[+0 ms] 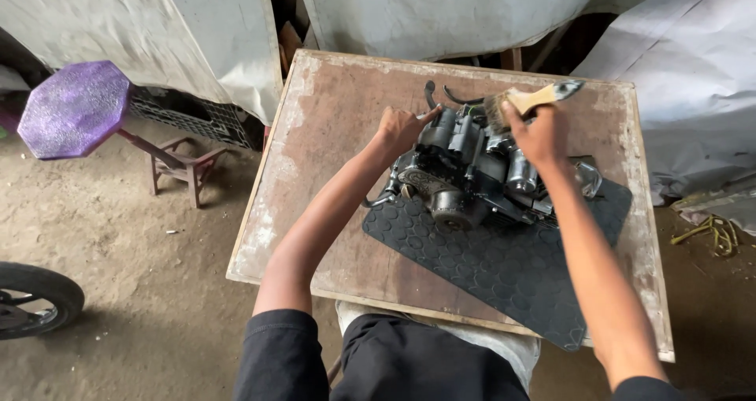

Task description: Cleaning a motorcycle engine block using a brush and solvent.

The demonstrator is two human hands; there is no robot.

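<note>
Head view, L hand (pixel 400 129) steadying engine (pixel 465 168), R hand (pixel 539 131) gripping paintbrush (pixel 529 102)

A worn wooden board (pixel 331 133), used as a tabletop, is seen with pale, flaking patches along its left and right edges. A black rubber mat (pixel 504 267) with a hexagon pattern is laid directly on the board, turned at an angle, its near corner carried just past the board's front edge. A dark, greasy engine (pixel 465 168) is set on the far part of the mat, partly over the mat's far edge.
</note>
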